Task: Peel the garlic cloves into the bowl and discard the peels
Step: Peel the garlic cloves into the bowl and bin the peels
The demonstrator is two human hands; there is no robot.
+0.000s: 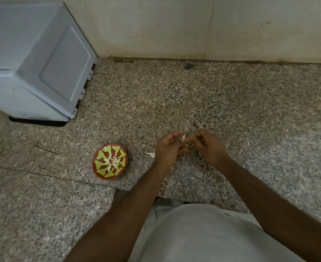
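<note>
1. Left hand (170,146) and right hand (208,145), fingers curled, together pinch a garlic clove (183,137) above the counter (193,95).
2. Bowl (99,173), holding peeled cloves (112,161), stands left of them.

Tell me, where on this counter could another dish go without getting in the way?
Bare granite lies between the grey appliance, the back wall and the hands, and right of the right hand. It is crowded from the patterned bowl to the left hand, where a garlic piece lies.
</note>
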